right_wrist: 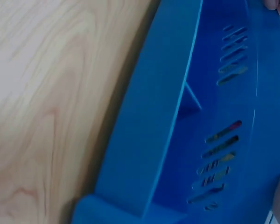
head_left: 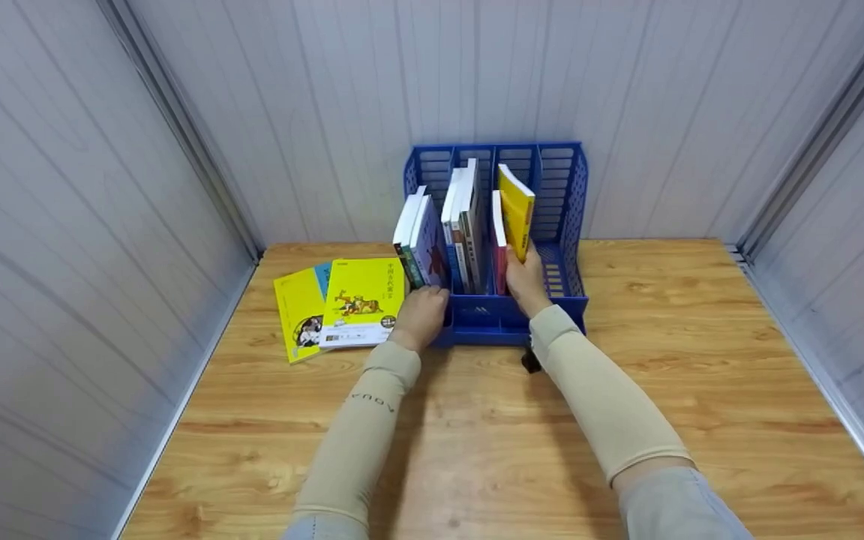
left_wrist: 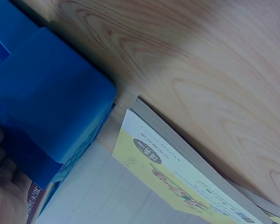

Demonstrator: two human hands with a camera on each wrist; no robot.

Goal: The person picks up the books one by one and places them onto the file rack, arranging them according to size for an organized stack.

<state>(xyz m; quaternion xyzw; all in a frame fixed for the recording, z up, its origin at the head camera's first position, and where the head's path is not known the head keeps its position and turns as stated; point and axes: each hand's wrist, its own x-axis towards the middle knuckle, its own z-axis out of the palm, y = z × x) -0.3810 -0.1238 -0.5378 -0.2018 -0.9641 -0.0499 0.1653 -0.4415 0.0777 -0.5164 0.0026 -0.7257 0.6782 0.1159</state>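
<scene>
A blue desk file organizer (head_left: pixel 481 306) with upright dividers stands against the back wall. My right hand (head_left: pixel 526 281) grips a yellow book (head_left: pixel 516 214) by its lower part, inside the organizer right of its middle; the book leans, its top tilted left. Close beside it is a thin book with a red spine (head_left: pixel 500 262). My left hand (head_left: pixel 421 316) holds the organizer's front left edge, fingers curled over the rim. In the left wrist view, that hand (left_wrist: pixel 7 196) shows beside the blue corner (left_wrist: pixel 51 93). The right wrist view mostly shows the organizer's front (right_wrist: pixel 144 93).
White and purple books (head_left: pixel 421 232) stand in the left compartment, several more (head_left: pixel 466 232) in the one beside it. Left of the organizer, yellow books (head_left: pixel 361 300) and a blue one (head_left: pixel 322 277) lie overlapping on the wooden table (head_left: pixel 469 450). A small black object (head_left: pixel 530 361) is at the front.
</scene>
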